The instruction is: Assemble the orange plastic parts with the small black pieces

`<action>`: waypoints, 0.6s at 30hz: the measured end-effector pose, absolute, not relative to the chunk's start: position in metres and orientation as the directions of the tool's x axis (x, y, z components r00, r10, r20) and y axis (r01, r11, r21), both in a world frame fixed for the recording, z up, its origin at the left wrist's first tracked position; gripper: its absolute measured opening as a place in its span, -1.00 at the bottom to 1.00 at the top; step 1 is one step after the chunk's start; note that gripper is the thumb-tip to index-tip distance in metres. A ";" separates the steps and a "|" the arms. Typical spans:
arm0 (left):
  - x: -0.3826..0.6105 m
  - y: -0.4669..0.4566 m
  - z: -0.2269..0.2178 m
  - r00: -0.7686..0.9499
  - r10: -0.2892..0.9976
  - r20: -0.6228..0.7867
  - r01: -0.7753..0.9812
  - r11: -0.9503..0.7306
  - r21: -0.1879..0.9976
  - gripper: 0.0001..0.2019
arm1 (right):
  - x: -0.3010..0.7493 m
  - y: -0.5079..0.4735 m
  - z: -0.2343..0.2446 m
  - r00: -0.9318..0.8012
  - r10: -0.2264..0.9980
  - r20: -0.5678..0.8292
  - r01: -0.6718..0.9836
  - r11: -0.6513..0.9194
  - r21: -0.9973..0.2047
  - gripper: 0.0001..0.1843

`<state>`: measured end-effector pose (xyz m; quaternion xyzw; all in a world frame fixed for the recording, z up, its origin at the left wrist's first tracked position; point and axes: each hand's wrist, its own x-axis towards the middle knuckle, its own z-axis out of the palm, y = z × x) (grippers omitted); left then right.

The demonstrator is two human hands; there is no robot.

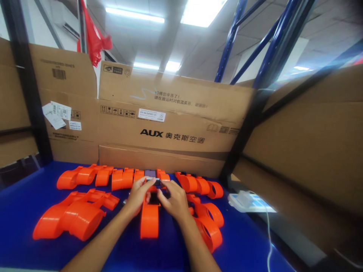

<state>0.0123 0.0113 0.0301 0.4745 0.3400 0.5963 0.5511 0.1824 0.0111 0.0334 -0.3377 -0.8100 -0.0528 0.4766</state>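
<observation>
In the head view, a bright orange plastic piece with a wide rounded band (149,223) is held up over the middle of a blue-covered bench (124,251), its band hanging toward the wearer. The left hand (138,197) grasps its upper part, thumb laid along a small dark rectangular part (154,181) at the top. The right hand (176,200) is bent around the other side, forefinger at the dark part's end and thumb lower down; whether it grips or merely touches, I cannot tell. Similar orange plastic pieces (86,176) line the back of the bench, with an overlapping group (83,221) at front left and another cluster (212,232) near the right forearm. Behind stands a brown cardboard panel printed "AUX" (176,124). On the right, a white power strip (265,206) carries a white plug (245,198) beside a white cable (269,238).
</observation>
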 end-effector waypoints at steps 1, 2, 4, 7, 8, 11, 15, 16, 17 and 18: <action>0.013 0.011 0.030 0.061 0.978 0.199 -0.324 -0.169 0.931 -0.58 | 0.182 0.011 0.033 -0.309 0.495 0.813 0.596 0.766 -0.240 -0.71; 0.013 0.011 0.029 0.063 0.976 0.206 -0.318 -0.177 0.932 -0.59 | 0.182 0.012 0.032 -0.304 0.493 0.815 0.594 0.767 -0.243 -0.72; 0.013 0.010 0.029 0.071 0.974 0.214 -0.312 -0.182 0.932 -0.59 | 0.181 0.012 0.033 -0.303 0.494 0.815 0.593 0.767 -0.245 -0.75; 0.012 0.010 0.030 0.085 0.973 0.215 -0.306 -0.179 0.935 -0.59 | 0.179 0.010 0.035 -0.316 0.506 0.802 0.588 0.768 -0.253 -0.75; 0.012 0.011 0.030 0.090 0.972 0.216 -0.302 -0.180 0.936 -0.59 | 0.179 0.009 0.036 -0.321 0.513 0.796 0.584 0.769 -0.260 -0.75; 0.008 0.013 0.030 0.127 0.966 0.225 -0.318 -0.175 0.932 -0.60 | 0.179 0.006 0.040 -0.274 0.550 0.789 0.552 0.762 -0.339 -0.80; 0.001 0.018 0.033 0.180 0.955 0.237 -0.399 -0.150 0.904 -0.61 | 0.183 0.007 0.043 -0.083 0.627 0.774 0.500 0.699 -0.512 -0.72; -0.001 0.019 0.034 0.166 0.958 0.232 -0.418 -0.145 0.897 -0.62 | 0.184 0.009 0.044 -0.050 0.641 0.765 0.501 0.679 -0.536 -0.70; -0.004 0.021 0.036 0.154 0.964 0.218 -0.438 -0.132 0.889 -0.62 | 0.185 0.011 0.043 -0.028 0.653 0.757 0.508 0.661 -0.552 -0.70; -0.007 0.022 0.038 0.155 0.969 0.194 -0.459 -0.103 0.882 -0.60 | 0.186 0.014 0.043 -0.016 0.664 0.747 0.518 0.645 -0.562 -0.69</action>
